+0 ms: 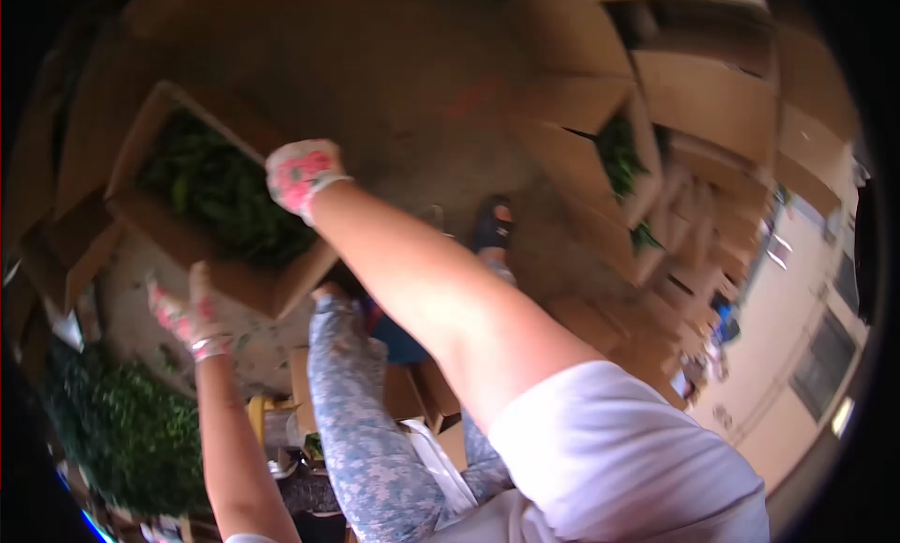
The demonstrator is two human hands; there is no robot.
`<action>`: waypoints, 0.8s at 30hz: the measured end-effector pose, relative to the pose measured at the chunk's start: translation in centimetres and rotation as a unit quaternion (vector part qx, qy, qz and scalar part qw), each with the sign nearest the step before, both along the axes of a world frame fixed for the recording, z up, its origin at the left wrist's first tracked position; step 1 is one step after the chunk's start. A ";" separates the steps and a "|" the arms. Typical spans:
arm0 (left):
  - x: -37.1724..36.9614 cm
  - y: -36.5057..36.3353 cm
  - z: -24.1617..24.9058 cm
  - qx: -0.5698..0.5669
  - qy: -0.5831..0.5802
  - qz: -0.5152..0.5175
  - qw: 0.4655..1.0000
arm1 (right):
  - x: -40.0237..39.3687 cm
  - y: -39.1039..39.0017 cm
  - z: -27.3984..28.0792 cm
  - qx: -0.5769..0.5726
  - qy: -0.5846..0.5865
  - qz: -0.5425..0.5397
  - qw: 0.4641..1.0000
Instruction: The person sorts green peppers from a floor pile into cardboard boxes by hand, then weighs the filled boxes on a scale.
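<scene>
A cardboard box (192,252), opened at the top, holds a heap of green leafy produce (220,191), perhaps peppers; blur hides the exact kind. My right hand (305,175), in a white glove with a pink pattern, is closed at the box's right edge, its fingertips out of sight behind the cardboard. Just outside the near left side of the box is my left hand (187,318), gloved the same way. Its thumb and fingers are spread and nothing shows between them.
A large pile of green leaves (122,421) lies at lower left. More open cardboard boxes (586,130) line the right, some with greens (619,158) inside. My sandalled foot (494,224) stands on the concrete floor (403,93). A blue object (403,344) shows between my legs.
</scene>
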State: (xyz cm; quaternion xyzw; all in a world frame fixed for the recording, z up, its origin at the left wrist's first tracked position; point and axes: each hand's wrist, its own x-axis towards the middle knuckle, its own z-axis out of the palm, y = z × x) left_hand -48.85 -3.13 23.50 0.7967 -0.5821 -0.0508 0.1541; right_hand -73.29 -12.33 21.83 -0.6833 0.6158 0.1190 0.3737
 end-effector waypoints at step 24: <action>-73.1 13.4 31.7 0.309 0.132 -0.766 0.548 | -53.2 53.7 37.4 -0.228 0.160 -0.745 0.606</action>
